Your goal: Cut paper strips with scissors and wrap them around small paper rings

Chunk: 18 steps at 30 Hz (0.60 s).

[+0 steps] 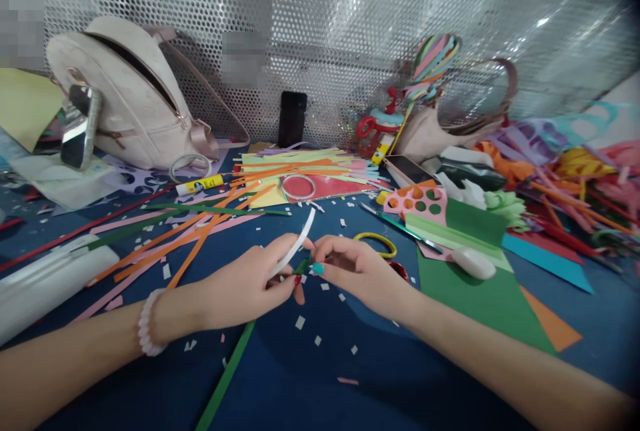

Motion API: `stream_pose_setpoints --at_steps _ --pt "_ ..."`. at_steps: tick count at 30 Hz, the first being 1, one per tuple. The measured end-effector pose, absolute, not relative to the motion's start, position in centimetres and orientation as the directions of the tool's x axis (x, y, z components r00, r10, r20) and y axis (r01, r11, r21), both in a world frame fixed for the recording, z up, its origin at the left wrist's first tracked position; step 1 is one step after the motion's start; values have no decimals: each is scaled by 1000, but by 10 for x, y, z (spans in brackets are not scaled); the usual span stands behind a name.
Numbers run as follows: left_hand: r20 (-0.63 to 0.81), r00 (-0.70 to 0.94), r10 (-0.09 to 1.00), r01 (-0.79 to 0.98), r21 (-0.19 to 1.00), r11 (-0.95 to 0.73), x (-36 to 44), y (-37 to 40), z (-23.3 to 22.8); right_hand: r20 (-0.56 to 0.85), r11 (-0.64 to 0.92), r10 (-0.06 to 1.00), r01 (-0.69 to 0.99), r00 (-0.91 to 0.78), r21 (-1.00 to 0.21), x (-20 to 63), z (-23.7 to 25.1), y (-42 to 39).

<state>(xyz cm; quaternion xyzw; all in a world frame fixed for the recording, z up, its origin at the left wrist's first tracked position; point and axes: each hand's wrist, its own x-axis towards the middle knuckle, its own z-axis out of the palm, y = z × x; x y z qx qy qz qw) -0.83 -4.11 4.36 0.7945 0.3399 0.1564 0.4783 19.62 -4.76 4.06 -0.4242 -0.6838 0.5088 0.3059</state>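
1. Blue table (320,378) against a perforated metal wall (350,11), strewn with paper scraps; a bag (130,91) stands at back left and a green sheet (480,291) lies right.
2. Left hand (245,284) and right hand (355,268) meet mid-table, each pinching the white strip (295,251) and green strip (235,364) where they join.
3. Likely risk: thin strips may tear or slip apart if the pinch loosens.
4. The green strip trails toward the near edge; a forearm could snag it.

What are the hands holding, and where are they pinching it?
The left hand pinches a white paper strip near its lower end. Both hands meet on a green paper strip: the right hand pinches its top end.
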Motion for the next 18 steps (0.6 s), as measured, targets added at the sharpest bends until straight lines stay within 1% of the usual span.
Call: stream_pose_setpoints --at_steps 4,10,14,18 --pt "-81 725 684 425 834 -352 -7 -43 45 -71 47 906 266 -418 -963 192 39 -51" --pt "-127 713 690 461 826 -324 -7 -46 48 -128 -60 925 194 -359 -979 188 39 -53" --pt "-126 713 690 443 844 -303 -6 -47 48 -135 -85 927 154 -349 -984 188 38 -53" --pt "-112 712 693 435 845 -311 -5 -47 46 -133 -78 929 170 -346 -982 188 39 -53"
